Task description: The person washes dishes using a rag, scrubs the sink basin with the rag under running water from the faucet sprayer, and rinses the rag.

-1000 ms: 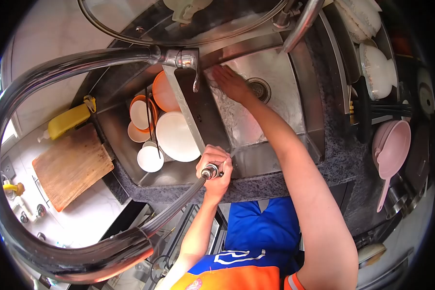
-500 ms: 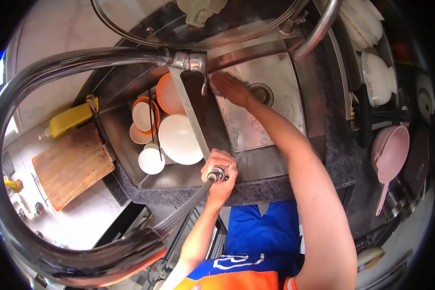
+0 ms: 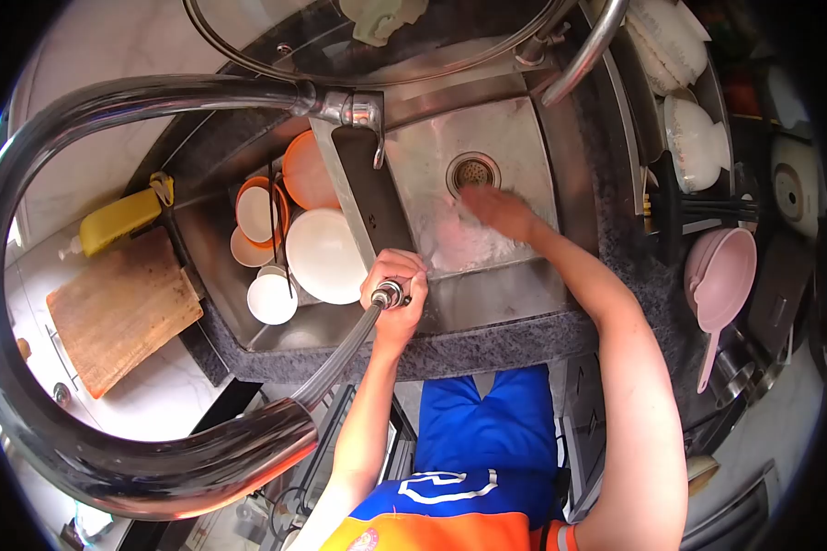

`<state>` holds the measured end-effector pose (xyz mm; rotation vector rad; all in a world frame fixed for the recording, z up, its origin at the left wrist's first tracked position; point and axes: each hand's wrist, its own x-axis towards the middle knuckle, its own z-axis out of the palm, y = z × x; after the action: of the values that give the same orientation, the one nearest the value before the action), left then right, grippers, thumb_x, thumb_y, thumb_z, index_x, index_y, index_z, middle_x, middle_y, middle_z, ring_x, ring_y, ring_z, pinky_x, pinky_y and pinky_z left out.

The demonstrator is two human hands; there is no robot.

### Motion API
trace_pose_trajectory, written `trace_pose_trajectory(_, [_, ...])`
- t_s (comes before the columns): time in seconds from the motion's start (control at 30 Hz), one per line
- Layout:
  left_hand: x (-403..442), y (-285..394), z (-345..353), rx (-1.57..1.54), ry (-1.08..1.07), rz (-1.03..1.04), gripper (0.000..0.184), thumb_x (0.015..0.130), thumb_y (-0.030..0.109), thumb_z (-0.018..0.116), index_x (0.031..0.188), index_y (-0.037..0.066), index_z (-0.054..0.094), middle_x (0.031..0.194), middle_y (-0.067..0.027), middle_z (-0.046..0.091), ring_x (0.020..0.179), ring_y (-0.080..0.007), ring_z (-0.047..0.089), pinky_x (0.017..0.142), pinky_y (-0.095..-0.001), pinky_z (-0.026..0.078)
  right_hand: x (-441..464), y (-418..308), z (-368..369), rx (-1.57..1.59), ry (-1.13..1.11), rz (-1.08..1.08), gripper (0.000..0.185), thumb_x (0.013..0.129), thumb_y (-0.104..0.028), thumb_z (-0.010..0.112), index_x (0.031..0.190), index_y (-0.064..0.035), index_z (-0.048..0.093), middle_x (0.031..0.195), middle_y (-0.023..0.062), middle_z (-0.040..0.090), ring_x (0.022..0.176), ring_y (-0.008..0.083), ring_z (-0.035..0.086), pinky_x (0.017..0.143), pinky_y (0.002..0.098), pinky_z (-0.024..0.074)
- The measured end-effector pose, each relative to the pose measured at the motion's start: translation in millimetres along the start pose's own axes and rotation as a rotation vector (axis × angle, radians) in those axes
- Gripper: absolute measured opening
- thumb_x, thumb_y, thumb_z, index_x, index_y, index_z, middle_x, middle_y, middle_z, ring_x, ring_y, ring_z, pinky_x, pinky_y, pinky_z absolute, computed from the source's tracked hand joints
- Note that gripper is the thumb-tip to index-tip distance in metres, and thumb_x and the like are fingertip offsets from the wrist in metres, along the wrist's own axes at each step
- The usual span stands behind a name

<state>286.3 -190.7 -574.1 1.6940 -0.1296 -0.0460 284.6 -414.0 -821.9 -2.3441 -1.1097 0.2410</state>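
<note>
My left hand (image 3: 397,292) is wrapped round the pull-out spray head of the kitchen tap, at the front of the divider between the two sink basins. The ribbed hose (image 3: 345,354) runs from it back into the thick curved spout (image 3: 119,92). Most of the spray head is hidden by my fingers. Over the wet floor of the right basin (image 3: 432,151), my right hand (image 3: 498,213) is slightly blurred, fingers stretched out and flat, just in front of the drain strainer (image 3: 474,173). Nothing shows in it.
White bowls (image 3: 326,257) and orange bowls (image 3: 311,174) with chopsticks (image 3: 273,211) sit in the left basin. A cutting board (image 3: 124,312) and yellow bottle (image 3: 119,223) lie at left. A pink pan (image 3: 721,275) and dish rack bowls (image 3: 694,142) stand at right. A glass lid rim (image 3: 386,84) is behind.
My right hand has swept from the basin's back left, by the divider, toward the front right, uncovering the drain. My left hand keeps its grip on the spray head. The view has shifted slightly.
</note>
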Motion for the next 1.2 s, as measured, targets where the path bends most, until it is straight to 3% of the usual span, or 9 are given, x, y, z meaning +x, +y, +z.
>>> trace_pose_trajectory(0.07, [-0.3,-0.6,4.6,-0.014,-0.004,0.005,0.014,0.078,-0.010,0.057,0.079,0.001,0.048,0.074,-0.0116,0.054,0.071,-0.0220,0.057,0.076,-0.0408,0.051,16.3,1.9,-24.4,-0.403,0.029,0.464,0.050,0.086,-0.009,0.043,0.134,-0.0005,0.040,0.148,0.0095,0.031,0.140,0.0222,0.022,0.114,0.0367,0.0207])
trace_pose_trajectory(0.27, [-0.9,-0.7,6.7,-0.034,0.025,-0.030,0.015,0.079,-0.009,0.059,0.080,0.001,0.048,0.075,-0.0116,0.054,0.072,-0.0217,0.057,0.079,-0.0403,0.050,-12.4,-25.1,-19.3,-0.327,0.051,0.732,0.057,0.085,-0.006,0.043,0.139,0.0035,0.029,0.151,0.0136,0.019,0.141,0.0264,0.016,0.114,0.0387,0.0198])
trace_pose_trajectory(0.43, [-2.8,-2.1,7.2,-0.029,0.031,0.001,0.015,0.079,-0.009,0.059,0.080,0.001,0.048,0.076,-0.0107,0.054,0.074,-0.0203,0.056,0.073,-0.0354,0.049,-30.0,-39.5,-27.8,-0.331,-0.123,0.688,0.060,0.082,-0.006,0.046,0.139,0.0023,0.030,0.150,0.0155,0.021,0.140,0.0274,0.019,0.114,0.0396,0.0197])
trace_pose_trajectory(0.5, [1.0,3.2,14.3,-0.071,0.028,-0.085,0.014,0.080,-0.009,0.059,0.079,0.001,0.048,0.078,-0.0093,0.054,0.073,-0.0163,0.054,0.067,-0.0300,0.046,-28.9,-45.1,-52.5,-0.488,-0.549,0.375,0.052,0.085,-0.008,0.048,0.134,0.0056,0.037,0.139,0.0187,0.041,0.128,0.0304,0.040,0.107,0.0375,0.0330])
trace_pose_trajectory(0.57, [6.4,10.8,20.2,-0.066,0.037,-0.137,0.015,0.081,-0.008,0.061,0.078,0.001,0.049,0.079,-0.0072,0.054,0.071,-0.0119,0.051,0.062,-0.0251,0.042,-19.7,-72.8,-115.9,0.424,-0.159,0.842,0.039,0.090,-0.013,0.048,0.122,0.0088,0.047,0.115,0.0201,0.059,0.106,0.0335,0.057,0.091,0.0372,0.0447])
trace_pose_trajectory(0.63, [9.9,27.7,23.1,-0.078,0.015,-0.233,0.015,0.082,-0.005,0.063,0.078,0.001,0.050,0.078,-0.0056,0.054,0.068,-0.0088,0.048,0.061,-0.0223,0.041,-41.5,-81.2,-104.6,0.374,0.058,0.824,0.035,0.094,-0.021,0.047,0.112,0.0090,0.052,0.099,0.0190,0.064,0.091,0.0332,0.063,0.080,0.0381,0.0485])
trace_pose_trajectory(0.7, [16.4,43.9,26.6,-0.120,0.034,-0.223,0.016,0.082,-0.003,0.064,0.078,0.001,0.050,0.077,-0.0044,0.053,0.065,-0.0077,0.047,0.060,-0.0214,0.040,-45.6,-91.7,-116.7,0.856,0.150,1.276,0.034,0.096,-0.026,0.048,0.109,0.0048,0.057,0.100,0.0140,0.065,0.089,0.0272,0.064,0.079,0.0364,0.0486])
trace_pose_trajectory(0.83, [26.1,76.4,32.5,-0.129,0.105,-0.142,0.016,0.083,-0.002,0.064,0.078,0.001,0.050,0.074,-0.0033,0.054,0.061,-0.0059,0.046,0.055,-0.0208,0.039,-54.1,-130.5,-137.9,1.785,0.872,1.118,0.037,0.097,-0.027,0.047,0.120,0.0014,0.052,0.116,0.0107,0.060,0.104,0.0197,0.059,0.089,0.0336,0.0471])
trace_pose_trajectory(1.2, [42.4,140.7,34.8,-0.153,0.274,0.081,0.019,0.081,0.000,0.066,0.068,0.003,0.053,0.057,0.0031,0.049,0.050,-0.0037,0.044,0.045,-0.0213,0.034,-50.5,-172.3,-185.5,1.814,0.778,1.043,0.037,0.094,-0.029,0.050,0.118,-0.0006,0.054,0.109,0.0101,0.063,0.094,0.0207,0.063,0.078,0.0367,0.0532])
